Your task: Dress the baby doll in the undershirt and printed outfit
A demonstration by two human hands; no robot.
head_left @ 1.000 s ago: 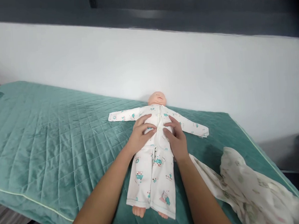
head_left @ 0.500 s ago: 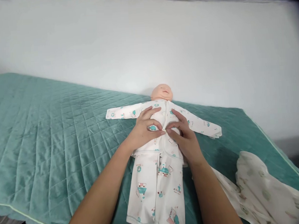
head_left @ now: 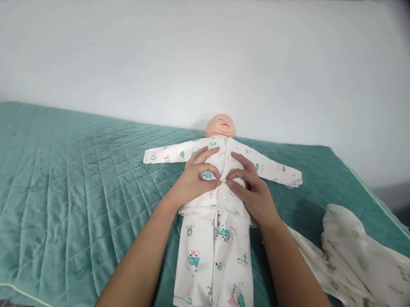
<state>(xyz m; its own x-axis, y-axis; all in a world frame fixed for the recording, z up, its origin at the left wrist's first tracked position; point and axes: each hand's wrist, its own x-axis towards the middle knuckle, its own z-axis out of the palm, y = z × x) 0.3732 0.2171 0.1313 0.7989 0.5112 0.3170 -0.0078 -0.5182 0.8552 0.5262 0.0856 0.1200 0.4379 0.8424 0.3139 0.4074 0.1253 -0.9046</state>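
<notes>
A baby doll (head_left: 220,124) lies on its back on a green quilted bed (head_left: 72,179), dressed in a white printed shirt (head_left: 177,152) and matching trousers (head_left: 213,258), sleeves spread out to both sides. My left hand (head_left: 196,179) and my right hand (head_left: 253,190) rest on the doll's belly. The thumbs and forefingers of both hands meet at a small button (head_left: 223,182) on the shirt's front opening and pinch the fabric there. The other fingers lie flat on the shirt.
A crumpled white printed cloth (head_left: 362,260) lies on the bed at the lower right. A white wall (head_left: 220,56) runs right behind the doll's head. The bed's front edge crosses the lower left corner.
The view has tilted down and closer since a second ago. Both hands slid slightly up the shirt and their fingertips came together at the button; in the last half second they hardly moved.
</notes>
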